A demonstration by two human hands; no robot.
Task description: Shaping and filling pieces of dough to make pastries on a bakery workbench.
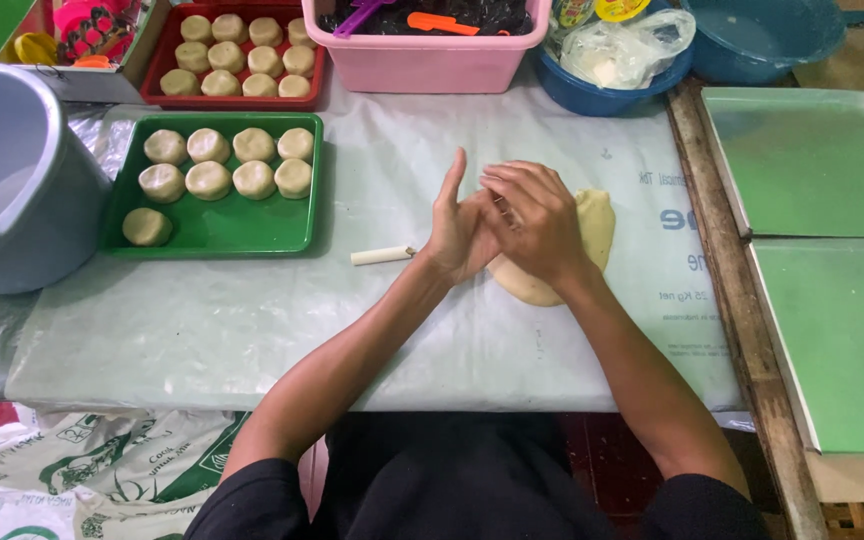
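Observation:
My left hand point(455, 230) and my right hand point(534, 222) are pressed together palm to palm above the work sheet; whatever lies between the palms is hidden. Under and to the right of them sits a pale lump of dough point(597, 222). A small white stick point(382, 256) lies just left of my left wrist. Further left, a green tray point(222, 228) holds several round dough pieces point(209, 180).
A red tray point(162, 62) of more dough rounds, a pink tub point(427, 60) and blue bowls point(607, 92) stand at the back. A grey bucket point(12, 190) is at the left. Two green-lined flat trays point(817, 160) lie to the right.

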